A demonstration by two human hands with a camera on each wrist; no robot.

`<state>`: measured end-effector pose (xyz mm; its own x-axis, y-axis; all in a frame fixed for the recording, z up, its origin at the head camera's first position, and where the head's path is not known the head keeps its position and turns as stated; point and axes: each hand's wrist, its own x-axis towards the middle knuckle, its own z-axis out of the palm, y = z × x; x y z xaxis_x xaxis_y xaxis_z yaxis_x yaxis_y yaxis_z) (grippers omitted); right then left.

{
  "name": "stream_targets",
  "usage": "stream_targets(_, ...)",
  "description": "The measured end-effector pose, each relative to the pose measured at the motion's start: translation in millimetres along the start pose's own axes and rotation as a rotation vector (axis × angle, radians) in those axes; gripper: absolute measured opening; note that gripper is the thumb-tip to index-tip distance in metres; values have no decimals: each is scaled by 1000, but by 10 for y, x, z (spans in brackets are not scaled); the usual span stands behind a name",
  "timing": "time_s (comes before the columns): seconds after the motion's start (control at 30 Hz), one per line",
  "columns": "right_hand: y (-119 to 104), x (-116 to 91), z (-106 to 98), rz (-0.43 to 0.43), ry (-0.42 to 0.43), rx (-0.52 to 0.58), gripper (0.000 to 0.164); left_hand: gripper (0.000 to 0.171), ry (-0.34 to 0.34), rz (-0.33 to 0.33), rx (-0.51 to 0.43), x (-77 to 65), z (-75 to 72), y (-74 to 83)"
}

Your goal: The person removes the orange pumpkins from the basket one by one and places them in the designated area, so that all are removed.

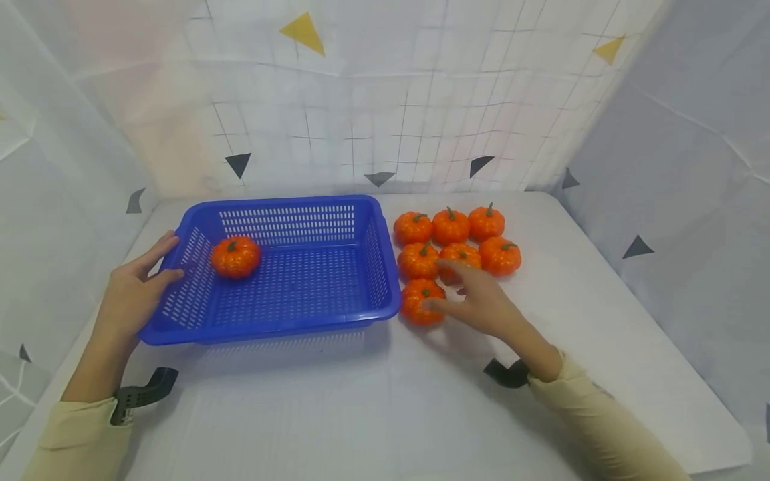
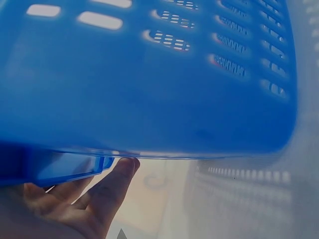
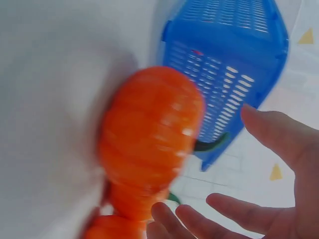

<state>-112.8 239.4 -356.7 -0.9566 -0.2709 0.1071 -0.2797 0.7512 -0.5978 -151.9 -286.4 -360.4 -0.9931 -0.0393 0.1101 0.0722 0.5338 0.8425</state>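
Observation:
A blue plastic basket (image 1: 289, 294) with slotted walls stands on the left, one small orange pumpkin (image 1: 236, 257) lying inside near its left wall. My left hand (image 1: 129, 294) grips the basket's left rim; in the left wrist view its fingers (image 2: 107, 191) show beside the rim's edge. To the right of the basket, several orange pumpkins with green stems are grouped in rows. Over the nearest pumpkin (image 1: 421, 304) my right hand (image 1: 481, 300) hovers, thumb and fingers spread apart. A gap shows between those fingers and the pumpkin (image 3: 152, 127) in the right wrist view.
Everything stands on a white table (image 1: 289, 414). A white patterned sheet (image 1: 361, 87) hangs behind it, and grey-white sheets (image 1: 680, 133) line the sides. The back-row pumpkins (image 1: 451, 227) sit close to the table's far edge. Black straps (image 1: 144, 394) are on the wrists.

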Motion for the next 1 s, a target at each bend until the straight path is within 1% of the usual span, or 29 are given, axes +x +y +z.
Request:
stream_targets(0.07,-68,16,-52,-17,17,-12,72,59,2,-4,11,-3,0,3)
stream_targets(0.3,-297,93,-192,-142,85,3,63,59,-7,-14,13,-11,3,9)
stream_targets(0.63,-612,238,-355,-163,101,42,61,58,-4,5,31,-5,-5,9)
stream_targets(0.73,-711,299,-384,-173,100,70,60,58,-3,4,33,-6,-7,2)
stream_targets(0.87,-867,401,-385,-189,76,98,59,58,1,3,34,-13,-5,-5)
stream_targets(1.0,-1013,504,-339,-221,52,110,59,58,0,0,33,-19,-7,-2)
